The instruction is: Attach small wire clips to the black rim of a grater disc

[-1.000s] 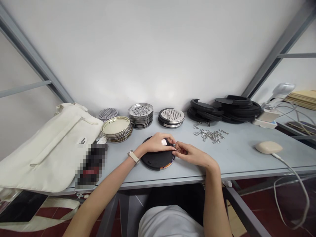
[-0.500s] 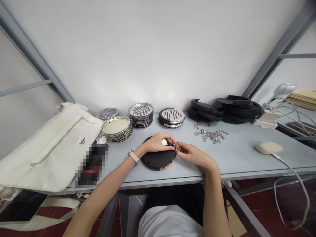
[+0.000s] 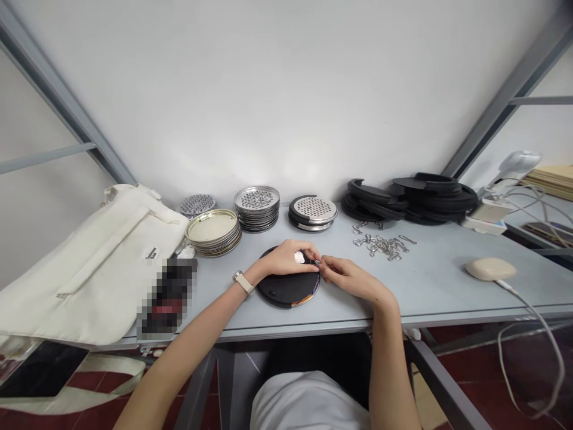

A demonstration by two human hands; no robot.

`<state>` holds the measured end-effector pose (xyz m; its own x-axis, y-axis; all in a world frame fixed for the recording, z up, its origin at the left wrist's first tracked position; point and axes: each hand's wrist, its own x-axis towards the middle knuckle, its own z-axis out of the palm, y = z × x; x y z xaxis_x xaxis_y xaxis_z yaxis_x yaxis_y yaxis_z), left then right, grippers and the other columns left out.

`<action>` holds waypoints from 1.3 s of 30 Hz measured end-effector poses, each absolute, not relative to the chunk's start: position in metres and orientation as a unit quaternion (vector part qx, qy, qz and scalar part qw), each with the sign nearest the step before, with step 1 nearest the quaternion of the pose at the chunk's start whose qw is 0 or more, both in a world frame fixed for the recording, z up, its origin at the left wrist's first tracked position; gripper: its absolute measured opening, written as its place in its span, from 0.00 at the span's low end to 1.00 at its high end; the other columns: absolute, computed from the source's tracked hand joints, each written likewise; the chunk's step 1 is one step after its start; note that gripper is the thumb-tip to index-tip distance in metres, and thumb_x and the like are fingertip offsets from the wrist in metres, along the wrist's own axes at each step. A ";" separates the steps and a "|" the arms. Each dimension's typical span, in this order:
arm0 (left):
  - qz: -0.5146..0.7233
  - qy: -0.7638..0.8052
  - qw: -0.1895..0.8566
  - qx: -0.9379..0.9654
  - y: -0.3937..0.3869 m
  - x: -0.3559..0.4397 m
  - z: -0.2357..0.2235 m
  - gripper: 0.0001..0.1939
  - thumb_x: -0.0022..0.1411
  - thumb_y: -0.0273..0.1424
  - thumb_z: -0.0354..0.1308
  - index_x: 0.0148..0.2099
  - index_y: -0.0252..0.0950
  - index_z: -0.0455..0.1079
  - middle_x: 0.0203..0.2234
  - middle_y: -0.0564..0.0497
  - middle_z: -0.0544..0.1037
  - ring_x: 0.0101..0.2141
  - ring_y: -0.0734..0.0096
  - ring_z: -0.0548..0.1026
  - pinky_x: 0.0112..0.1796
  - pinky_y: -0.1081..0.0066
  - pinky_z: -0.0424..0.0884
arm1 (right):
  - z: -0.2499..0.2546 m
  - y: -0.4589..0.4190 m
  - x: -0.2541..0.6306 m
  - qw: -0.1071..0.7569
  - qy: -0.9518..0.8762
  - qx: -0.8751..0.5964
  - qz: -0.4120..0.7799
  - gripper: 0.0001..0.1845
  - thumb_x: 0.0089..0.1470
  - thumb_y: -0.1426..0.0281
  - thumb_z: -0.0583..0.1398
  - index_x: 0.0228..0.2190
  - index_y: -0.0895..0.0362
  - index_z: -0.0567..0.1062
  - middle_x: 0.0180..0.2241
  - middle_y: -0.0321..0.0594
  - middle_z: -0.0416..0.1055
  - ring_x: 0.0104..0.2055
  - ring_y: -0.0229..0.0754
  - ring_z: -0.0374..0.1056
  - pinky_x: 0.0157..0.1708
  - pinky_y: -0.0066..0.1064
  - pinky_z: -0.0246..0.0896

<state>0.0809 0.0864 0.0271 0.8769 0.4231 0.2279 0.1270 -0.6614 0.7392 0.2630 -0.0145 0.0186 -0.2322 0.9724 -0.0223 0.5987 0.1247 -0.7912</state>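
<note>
the disc (image 3: 289,289) is black (orange along one edge).

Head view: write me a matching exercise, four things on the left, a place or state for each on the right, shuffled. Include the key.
Things
1. Black disc
2. Metal clips
3. Watch
4. White bag

Places or states
A. Worn, with a beige band
B. In a loose heap
C. At the left end of the desk
D. Under the left hand

Pairs: 1-D, 2-B, 3-A, 4-C
</note>
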 end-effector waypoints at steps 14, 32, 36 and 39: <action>0.191 0.155 0.391 0.887 0.088 0.081 0.025 0.12 0.54 0.31 0.62 0.41 0.34 0.71 0.35 0.51 0.77 0.38 0.72 0.74 0.42 0.74 0.67 | 0.019 -0.012 0.264 0.265 -0.698 -0.553 0.369 0.20 0.60 0.57 0.47 0.26 0.56 0.65 0.24 0.33 0.62 0.28 0.36 0.57 0.31 0.28 0.54; 0.189 0.153 0.385 0.890 0.087 0.081 0.026 0.12 0.54 0.31 0.62 0.42 0.34 0.71 0.35 0.50 0.77 0.38 0.73 0.74 0.42 0.74 0.67 | 0.021 -0.014 0.263 0.266 -0.704 -0.552 0.358 0.20 0.60 0.56 0.46 0.27 0.56 0.66 0.24 0.33 0.62 0.28 0.37 0.58 0.31 0.28 0.55; 0.192 0.149 0.379 0.893 0.086 0.082 0.026 0.11 0.54 0.31 0.61 0.41 0.34 0.71 0.35 0.51 0.77 0.38 0.73 0.73 0.41 0.74 0.67 | 0.021 -0.014 0.262 0.270 -0.704 -0.554 0.354 0.20 0.60 0.57 0.46 0.25 0.56 0.64 0.24 0.33 0.62 0.27 0.36 0.57 0.30 0.28 0.54; 0.198 0.150 0.365 0.897 0.085 0.082 0.027 0.10 0.54 0.30 0.61 0.40 0.34 0.71 0.35 0.51 0.76 0.37 0.73 0.73 0.41 0.74 0.67 | 0.021 -0.014 0.262 0.269 -0.704 -0.554 0.353 0.20 0.60 0.57 0.46 0.24 0.56 0.63 0.23 0.32 0.62 0.27 0.36 0.57 0.30 0.28 0.54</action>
